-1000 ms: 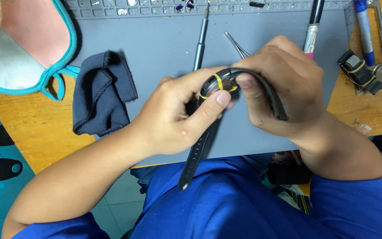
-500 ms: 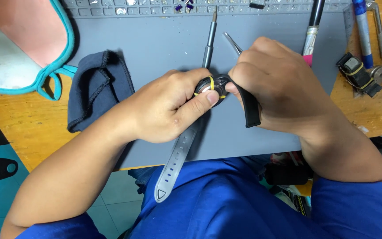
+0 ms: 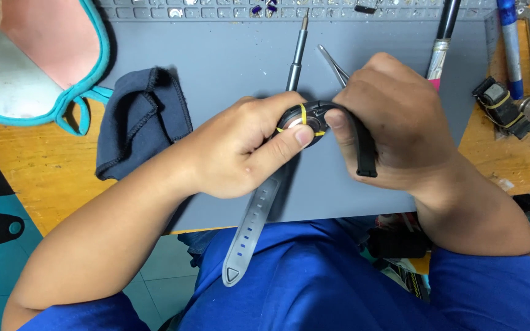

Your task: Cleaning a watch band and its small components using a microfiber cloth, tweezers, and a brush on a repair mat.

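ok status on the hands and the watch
Left hand and right hand both grip the wristwatch above the grey mat. Long strap hangs toward the lap. Nothing in the way.

A black round-cased wristwatch with yellow bands crossing its case (image 3: 302, 120) is held above the grey work mat (image 3: 216, 67). Its grey perforated strap (image 3: 254, 222) hangs down past the mat's near edge, while the shorter black strap (image 3: 363, 144) curves downward over the mat.

The left hand (image 3: 240, 150) and right hand (image 3: 400, 122) cover most of the watch (image 3: 305, 119), hiding its face. The tweezers (image 3: 332, 61) vanish behind the right hand; the brush (image 3: 443, 37) and pen (image 3: 510, 37) run off the top edge.
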